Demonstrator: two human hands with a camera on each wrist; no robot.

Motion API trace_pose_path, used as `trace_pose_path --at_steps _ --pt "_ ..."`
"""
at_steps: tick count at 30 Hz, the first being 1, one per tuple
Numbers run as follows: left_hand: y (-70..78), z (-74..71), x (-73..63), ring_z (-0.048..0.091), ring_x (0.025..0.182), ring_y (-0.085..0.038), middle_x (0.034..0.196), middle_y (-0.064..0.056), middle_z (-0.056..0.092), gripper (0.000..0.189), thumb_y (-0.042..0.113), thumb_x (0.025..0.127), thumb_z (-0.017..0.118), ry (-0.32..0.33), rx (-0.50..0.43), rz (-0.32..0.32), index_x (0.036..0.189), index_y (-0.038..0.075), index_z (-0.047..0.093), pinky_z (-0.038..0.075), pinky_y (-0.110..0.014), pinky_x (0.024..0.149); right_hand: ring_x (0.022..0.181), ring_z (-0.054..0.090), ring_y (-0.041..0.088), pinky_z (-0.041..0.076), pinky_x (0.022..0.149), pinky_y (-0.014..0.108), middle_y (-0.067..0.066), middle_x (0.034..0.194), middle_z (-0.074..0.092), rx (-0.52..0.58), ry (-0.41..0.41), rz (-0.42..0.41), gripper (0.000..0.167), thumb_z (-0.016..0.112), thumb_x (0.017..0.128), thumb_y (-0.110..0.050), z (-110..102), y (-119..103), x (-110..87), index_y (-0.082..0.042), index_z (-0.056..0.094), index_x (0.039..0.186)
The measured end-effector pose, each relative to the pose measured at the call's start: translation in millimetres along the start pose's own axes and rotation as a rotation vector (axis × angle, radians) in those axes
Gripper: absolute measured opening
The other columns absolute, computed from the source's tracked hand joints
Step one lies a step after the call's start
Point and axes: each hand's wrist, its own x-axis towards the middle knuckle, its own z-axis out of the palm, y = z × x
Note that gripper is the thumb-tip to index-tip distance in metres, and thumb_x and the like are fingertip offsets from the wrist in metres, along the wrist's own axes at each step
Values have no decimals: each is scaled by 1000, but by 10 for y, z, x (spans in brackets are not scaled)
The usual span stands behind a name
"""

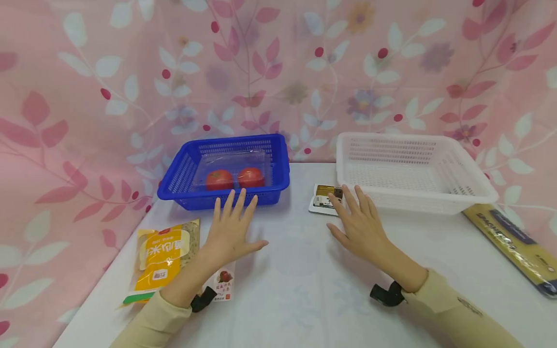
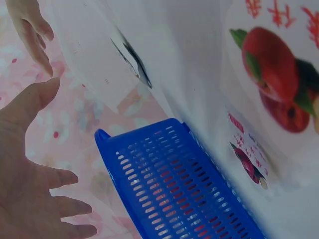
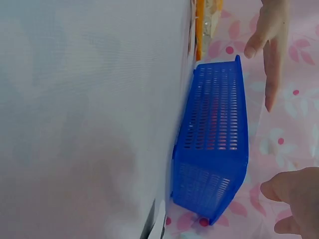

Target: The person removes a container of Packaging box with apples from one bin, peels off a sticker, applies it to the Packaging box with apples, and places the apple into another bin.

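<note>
Left hand, right hand: both spread
Blue basket, white basket: two, slotted plastic, far edge of tabletop
Tomatoes: two, round
Pack: one, flat, rectangular

beige sleeves | right sleeve: dark oval mark | black wrist cameras

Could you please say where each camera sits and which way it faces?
On the head, facing forward and down at the blue basket and white basket; left hand, right hand and sleeves show.
On the left wrist, facing the blue basket and a fruit print; both hands partly show.
On the right wrist, facing the blue basket across the white tabletop; both hands partly show.
Both wrist views share the blue basket.
</note>
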Motion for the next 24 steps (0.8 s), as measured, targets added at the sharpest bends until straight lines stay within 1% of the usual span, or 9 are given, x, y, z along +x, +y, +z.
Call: trace_pose_path --at_steps 4,9,13,15,19,24 --pt "-40 -60 0 5 137 -38 151 -18 9 100 65 72 61 37 -56 -48 147 12 20 3 -57 106 132 16 43 21 101 57 25 143 26 15 6 -8 65 59 84 -39 4 -42 84 -9 38 139" --pt "-126 -124 7 8 136 -38 150 -19 13 98 63 73 61 74 -105 -104 146 12 21 9 -57 106 131 18 44 23 100 57 25 143 27 49 -3 -11 63 58 85 -38 -7 -115 210 -9 39 138" --pt "-196 -165 4 12 135 -40 149 -21 17 96 61 74 62 80 -123 -150 146 11 21 12 -57 106 128 26 46 28 99 57 26 141 29 92 9 -29 62 58 87 -36 -19 -187 324 -8 38 138" --pt "-227 -182 -1 15 134 -41 148 -21 19 95 59 75 63 86 -130 -180 146 10 22 15 -57 105 127 28 46 30 98 57 25 141 31 115 5 -30 62 57 88 -36 -33 -227 381 -7 38 139" --pt "-274 -234 -20 21 131 -44 146 -24 22 90 52 78 64 89 -155 -236 145 7 23 22 -59 102 128 28 43 29 99 56 24 140 34 167 -15 -16 61 54 90 -37 -79 -314 495 -7 36 139" --pt "-338 -320 -35 25 128 -46 143 -26 26 86 49 80 63 100 -202 -278 144 6 25 25 -60 99 125 33 42 28 102 53 26 138 36 212 6 -24 60 55 90 -36 -129 -407 623 -5 38 138"
